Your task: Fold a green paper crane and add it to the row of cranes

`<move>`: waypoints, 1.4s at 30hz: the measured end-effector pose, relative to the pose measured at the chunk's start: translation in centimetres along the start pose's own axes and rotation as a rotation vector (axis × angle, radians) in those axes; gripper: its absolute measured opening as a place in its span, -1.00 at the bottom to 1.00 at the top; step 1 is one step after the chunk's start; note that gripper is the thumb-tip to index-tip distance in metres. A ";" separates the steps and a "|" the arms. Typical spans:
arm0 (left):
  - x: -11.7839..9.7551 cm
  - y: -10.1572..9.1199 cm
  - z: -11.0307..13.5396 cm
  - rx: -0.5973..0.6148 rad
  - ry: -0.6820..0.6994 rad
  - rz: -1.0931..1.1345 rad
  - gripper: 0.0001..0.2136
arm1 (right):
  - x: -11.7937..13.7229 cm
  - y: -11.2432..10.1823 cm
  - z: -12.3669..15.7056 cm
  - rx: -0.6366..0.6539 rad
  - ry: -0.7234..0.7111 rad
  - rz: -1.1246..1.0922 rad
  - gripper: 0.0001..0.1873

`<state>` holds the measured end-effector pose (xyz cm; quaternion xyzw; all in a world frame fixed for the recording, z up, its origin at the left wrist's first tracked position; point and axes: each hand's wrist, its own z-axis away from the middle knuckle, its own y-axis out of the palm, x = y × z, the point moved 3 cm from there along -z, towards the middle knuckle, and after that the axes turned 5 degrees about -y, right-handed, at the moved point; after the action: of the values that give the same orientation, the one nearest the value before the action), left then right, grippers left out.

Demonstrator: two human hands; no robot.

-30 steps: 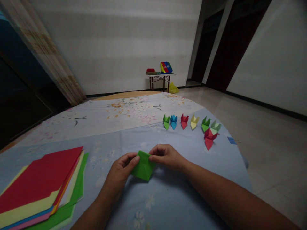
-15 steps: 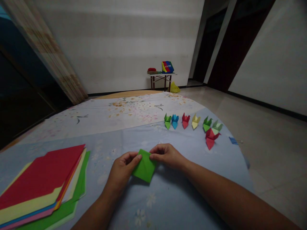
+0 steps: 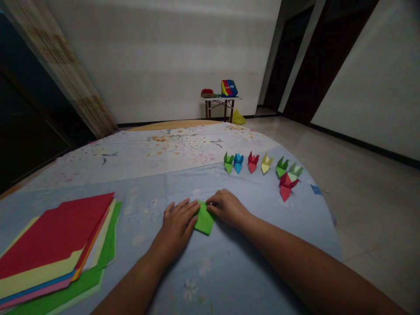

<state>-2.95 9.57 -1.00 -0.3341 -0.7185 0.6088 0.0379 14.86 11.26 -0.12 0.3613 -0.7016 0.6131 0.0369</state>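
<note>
The green folded paper (image 3: 204, 220), held up between fingertips a moment ago, now lies flat toward the desk's (image 3: 256, 194) near edge, the left hand (image 3: 179, 224) spread over its left side and the right hand (image 3: 227, 208) pinching its top corner, flattening the fold.

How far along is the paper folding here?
Done: seven folded paper figures stand on the tablecloth, at its right side. In hand: the left hand and right hand press a partly folded green sheet flat. Left: that piece lacks the figures' points, and a stack of unfolded coloured sheets lies at the left.
</note>
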 end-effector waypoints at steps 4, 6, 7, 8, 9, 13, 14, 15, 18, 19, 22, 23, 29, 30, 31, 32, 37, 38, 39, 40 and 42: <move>0.2 0.6 0.2 0.047 0.011 -0.071 -0.66 | -0.3 0.2 -0.1 -0.006 -0.070 0.047 -0.80; 0.2 0.7 0.2 0.046 0.021 -0.099 -0.66 | -0.9 0.1 -0.2 -0.002 -0.067 0.027 -0.80; 0.1 0.8 0.2 0.042 0.023 -0.113 -0.66 | -1.2 0.0 -0.2 -0.008 -0.064 0.007 -0.80; 0.1 0.8 0.2 0.036 0.025 -0.126 -0.66 | -1.5 -0.3 -0.3 -0.023 -0.058 -0.016 -0.80; 0.0 0.8 0.2 0.029 0.027 -0.137 -0.66 | -1.9 -0.7 -0.3 -0.048 -0.049 -0.038 -0.79; -0.3 0.9 0.2 0.020 0.035 -0.163 -0.66 | -2.4 -2.4 -0.2 -0.167 -0.061 -0.086 -0.80; -0.4 0.9 0.2 0.023 0.037 -0.168 -0.66 | -2.3 -2.7 -0.2 -0.173 -0.097 -0.081 -0.79; -0.4 0.9 0.2 0.025 0.038 -0.175 -0.66 | -2.0 -2.8 -0.1 -0.163 -0.143 -0.069 -0.78; -0.6 0.8 0.2 0.026 0.046 -0.193 -0.65 | -1.0 -2.3 0.1 -0.062 -0.259 0.006 -0.73; -0.6 0.7 0.2 0.024 0.047 -0.196 -0.65 | -0.8 -2.0 0.2 -0.022 -0.275 0.037 -0.72; -0.7 0.6 0.1 0.027 0.039 -0.192 -0.65 | -0.4 -1.3 0.3 0.074 -0.278 0.123 -0.70; -0.7 0.6 0.1 0.033 0.035 -0.190 -0.65 | -0.3 -1.2 0.3 0.095 -0.275 0.145 -0.70; -0.8 0.6 0.1 0.054 0.012 -0.186 -0.65 | 0.0 -1.6 0.3 0.169 -0.289 0.248 -0.74; -0.8 0.6 0.1 0.054 0.012 -0.188 -0.65 | 0.0 -1.8 0.4 0.175 -0.295 0.260 -0.74; -0.9 0.6 0.1 0.052 0.014 -0.191 -0.65 | 0.0 -2.0 0.5 0.181 -0.300 0.270 -0.74; -0.9 0.6 0.1 0.050 0.017 -0.192 -0.65 | 0.0 -2.2 0.6 0.186 -0.304 0.277 -0.74; -1.1 0.6 0.1 0.037 0.013 -0.187 -0.65 | -0.6 -3.4 1.3 0.237 -0.309 0.297 -0.78; -1.1 0.6 0.1 0.031 0.011 -0.185 -0.66 | -0.7 -3.7 1.4 0.249 -0.308 0.298 -0.80; -1.1 0.6 0.1 0.025 0.010 -0.183 -0.66 | -0.8 -4.0 1.5 0.261 -0.309 0.295 -0.82; -1.1 0.6 0.1 0.018 0.010 -0.180 -0.66 | -0.8 -4.2 1.6 0.267 -0.307 0.287 -0.83; -0.9 0.7 0.2 0.012 0.014 -0.173 -0.65 | -0.7 -4.6 1.5 0.245 -0.297 0.259 -0.83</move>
<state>-1.98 8.97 -1.34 -0.2746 -0.7409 0.6051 0.0974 18.49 10.32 2.99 0.3562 -0.6602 0.6334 -0.1898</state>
